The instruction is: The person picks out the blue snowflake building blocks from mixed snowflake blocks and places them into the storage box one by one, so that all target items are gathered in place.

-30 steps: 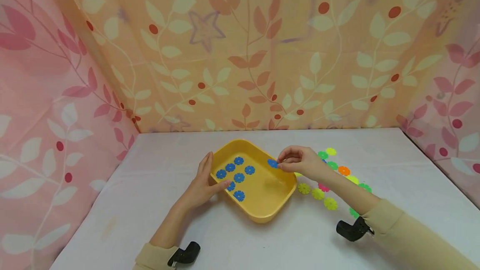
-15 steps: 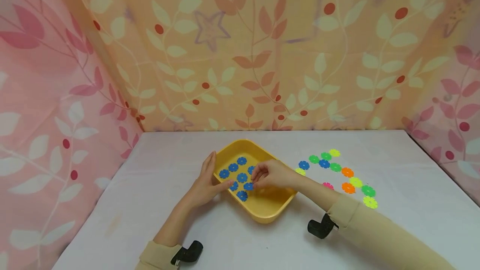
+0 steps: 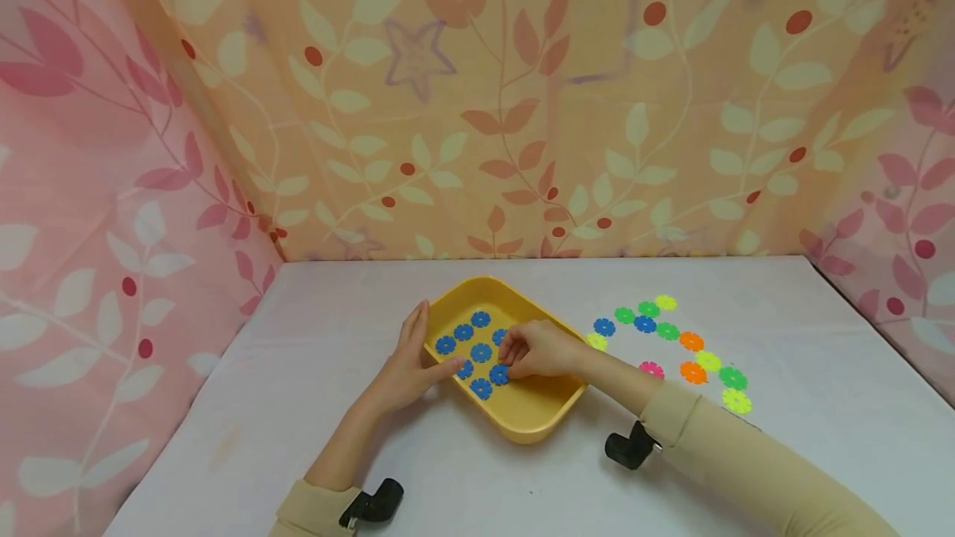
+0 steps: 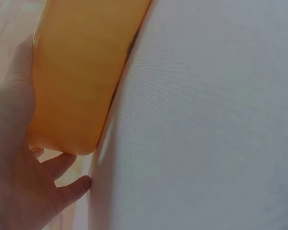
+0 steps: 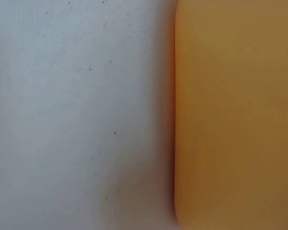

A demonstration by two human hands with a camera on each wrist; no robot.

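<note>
A yellow plastic tray point(image 3: 533, 419) stands at an angle on the white table, with several blue flower-shaped discs point(image 3: 481, 352) lying inside. My left hand point(image 3: 406, 371) grips its left side, thumb over the rim and fingers along the outer wall. The left wrist view shows the left hand point(image 4: 24, 167) against the tray's outer wall point(image 4: 81, 81). Reaching over the right rim, my right hand point(image 3: 543, 349) pinches the edge of one blue disc point(image 3: 499, 374) close to the tray floor. Its curled fingers partly cover another blue disc point(image 3: 499, 337). The right wrist view shows only tray wall point(image 5: 235, 115) and table.
Right of the tray, loose discs in several colours lie on the white table point(image 3: 224, 371), among them an orange disc point(image 3: 691, 341), a pink disc point(image 3: 652, 370) and a green disc point(image 3: 733, 378). Patterned curtains point(image 3: 477, 106) enclose the back and sides.
The right hand has carried a blue disc from above the right rim down and left into the tray. Over the last half second it shifted the disc slightly. The left hand keeps its grip.
</note>
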